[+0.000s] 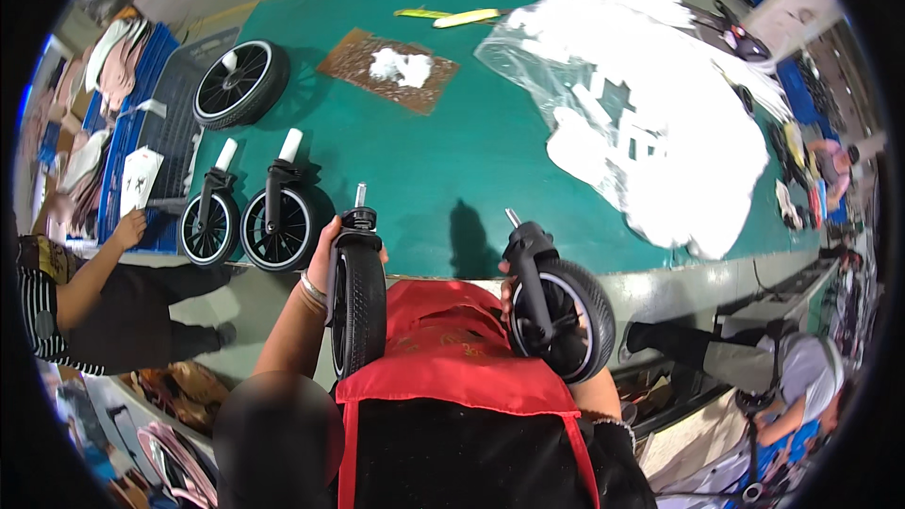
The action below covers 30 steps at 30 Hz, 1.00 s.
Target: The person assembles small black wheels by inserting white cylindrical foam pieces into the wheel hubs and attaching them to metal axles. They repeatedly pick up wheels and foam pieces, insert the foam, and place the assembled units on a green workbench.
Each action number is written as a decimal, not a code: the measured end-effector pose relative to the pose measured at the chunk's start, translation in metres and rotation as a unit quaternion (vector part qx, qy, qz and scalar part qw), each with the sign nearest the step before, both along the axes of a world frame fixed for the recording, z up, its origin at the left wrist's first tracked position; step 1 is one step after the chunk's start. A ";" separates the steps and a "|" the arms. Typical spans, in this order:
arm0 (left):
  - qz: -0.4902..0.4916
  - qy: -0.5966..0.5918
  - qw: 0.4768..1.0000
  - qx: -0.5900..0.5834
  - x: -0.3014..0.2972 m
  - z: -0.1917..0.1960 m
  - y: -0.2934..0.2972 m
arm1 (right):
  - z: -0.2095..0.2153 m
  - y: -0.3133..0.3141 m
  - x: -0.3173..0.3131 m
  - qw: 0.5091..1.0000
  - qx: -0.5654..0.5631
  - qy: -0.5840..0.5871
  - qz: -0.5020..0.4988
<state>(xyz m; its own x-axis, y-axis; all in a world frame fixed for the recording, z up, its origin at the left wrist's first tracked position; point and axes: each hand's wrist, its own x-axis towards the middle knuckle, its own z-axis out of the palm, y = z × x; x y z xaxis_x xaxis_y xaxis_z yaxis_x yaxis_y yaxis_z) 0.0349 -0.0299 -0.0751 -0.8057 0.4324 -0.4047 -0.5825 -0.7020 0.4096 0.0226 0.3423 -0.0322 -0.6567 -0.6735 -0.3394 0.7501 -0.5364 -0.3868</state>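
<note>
A factory workshop: two forked wheels (360, 306) held beside a green desk (415, 170), a blue crate (158, 57) at ten o'clock, a co-worker (806, 368) at four.

2 held wheels (360, 306) before table (405, 155), 2 fork wheels (273, 196) on its left, lone wheel (238, 87) behind those, heap (693, 132) right

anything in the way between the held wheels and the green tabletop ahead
Nothing visible stands between the left caster wheel, in the left hand, or the right caster wheel, in the right hand, and the green tabletop ahead. The nearest white-sleeved caster wheel is off to the left.
</note>
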 end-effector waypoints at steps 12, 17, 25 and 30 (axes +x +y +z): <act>0.150 -0.044 0.988 -0.014 -0.020 0.017 0.046 | -0.057 -0.096 -0.277 0.946 -0.246 -0.109 0.183; 0.161 -0.072 0.984 0.014 -0.027 0.000 0.055 | -0.078 -0.122 -0.330 0.918 -0.273 -0.172 0.232; 0.199 -0.100 0.975 0.019 -0.038 -0.014 0.058 | -0.076 -0.129 -0.345 0.933 -0.212 -0.165 0.241; 0.223 -0.092 0.967 0.084 -0.059 -0.021 0.042 | -0.048 -0.101 -0.314 0.920 -0.278 -0.107 0.255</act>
